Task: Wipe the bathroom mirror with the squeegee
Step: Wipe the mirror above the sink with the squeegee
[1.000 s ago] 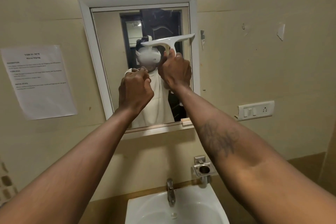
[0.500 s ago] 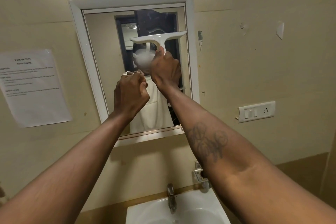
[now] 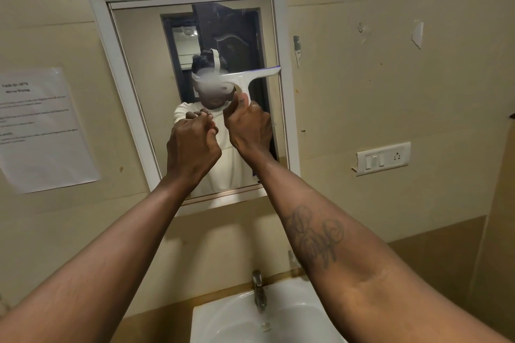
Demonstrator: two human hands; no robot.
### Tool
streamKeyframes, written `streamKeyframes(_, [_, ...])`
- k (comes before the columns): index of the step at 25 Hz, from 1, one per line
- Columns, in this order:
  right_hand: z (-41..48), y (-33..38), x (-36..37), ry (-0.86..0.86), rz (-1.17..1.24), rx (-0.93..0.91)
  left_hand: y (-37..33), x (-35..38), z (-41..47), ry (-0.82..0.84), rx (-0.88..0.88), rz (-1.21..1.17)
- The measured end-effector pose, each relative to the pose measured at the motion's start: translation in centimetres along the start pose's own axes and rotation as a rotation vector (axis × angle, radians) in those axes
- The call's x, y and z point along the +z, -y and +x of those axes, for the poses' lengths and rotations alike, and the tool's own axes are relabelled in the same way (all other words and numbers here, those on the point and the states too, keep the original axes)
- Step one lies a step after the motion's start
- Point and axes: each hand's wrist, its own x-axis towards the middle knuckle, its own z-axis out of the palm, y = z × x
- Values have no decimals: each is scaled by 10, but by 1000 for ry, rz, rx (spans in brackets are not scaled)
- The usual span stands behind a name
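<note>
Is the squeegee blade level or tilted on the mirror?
Tilted slightly: the squeegee blade's right end sits higher, by the mirror frame's right edge; the right hand grips its handle.

Mirror [image 3: 133, 69] hung on the wall above the sink [image 3: 223, 323], tap [image 3: 259, 291] at the sink's back edge. Paper sheet [image 3: 41, 131] on the wall left of the mirror, switch plate [image 3: 383, 158] right of it and lower. Squeegee [image 3: 248, 78] lay across the mirror's right half, right hand [image 3: 248, 125] below it on the handle. Left hand [image 3: 192, 147] just left of the right, before the glass.
</note>
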Motion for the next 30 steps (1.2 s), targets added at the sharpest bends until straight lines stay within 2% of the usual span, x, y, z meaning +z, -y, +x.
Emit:
streamKeyframes(7, [-34, -19, -5, 81, -26, 124, 2, -11, -15, 31, -20, 19])
streamKeyframes(30, [-126, -72, -22, 191, -76, 269, 6, -13, -57, 97, -55, 31])
